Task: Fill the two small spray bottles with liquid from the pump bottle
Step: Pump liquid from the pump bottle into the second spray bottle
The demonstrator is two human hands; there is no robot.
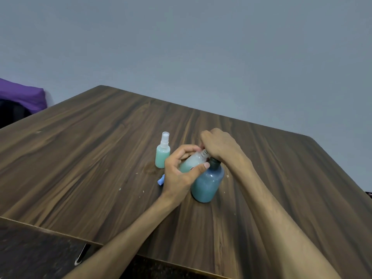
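Note:
A blue pump bottle stands upright on the wooden table. My right hand covers its pump head from above. My left hand grips an uncapped small spray bottle, tilted with its open neck right at the pump, under my right hand. This bottle holds a little green liquid at its lower end. A second small spray bottle, filled with green liquid and closed with its white sprayer, stands upright just left of my hands. A small blue piece, partly hidden, lies by my left wrist.
The table's near edge runs diagonally at the lower left, with dark floor beyond it. A purple cloth lies off the table at the far left. A grey wall stands behind the table.

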